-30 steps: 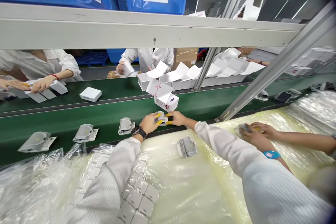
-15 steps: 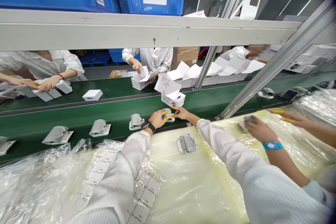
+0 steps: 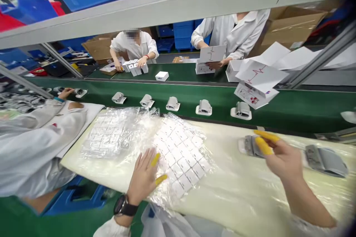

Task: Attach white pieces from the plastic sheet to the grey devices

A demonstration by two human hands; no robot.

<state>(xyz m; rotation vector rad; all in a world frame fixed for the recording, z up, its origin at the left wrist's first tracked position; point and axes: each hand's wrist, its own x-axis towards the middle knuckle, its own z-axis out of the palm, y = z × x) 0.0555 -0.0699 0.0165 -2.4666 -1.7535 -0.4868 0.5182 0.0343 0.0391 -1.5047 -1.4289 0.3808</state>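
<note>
My left hand (image 3: pixel 144 174) lies with fingers spread on clear plastic sheeting, touching the edge of a wrapped sheet of white cards (image 3: pixel 185 155). Yellow covers are on its thumb and index finger. My right hand (image 3: pixel 283 157), also with yellow-covered fingertips, is over the padded table with its thumb and index finger stretched out and slightly apart. Just at those fingertips is a grey wrist-cuff device (image 3: pixel 251 146), partly hidden by the thumb; whether they touch is unclear. A second grey wrist-cuff device (image 3: pixel 326 160) lies to the right of this hand.
Several cuff devices (image 3: pixel 204 107) stand in a row on the green conveyor (image 3: pixel 139 89). An open white box (image 3: pixel 257 81) sits beyond them. Two co-workers handle boxes across the line; another person's sleeve (image 3: pixel 25 148) is at left. A shelf beam (image 3: pixel 167 5) crosses overhead.
The view has swung left. Both hands have left the cuff device on the conveyor; my left hand is now on the plastic-wrapped cards, my right above the table beside a cuff device.
</note>
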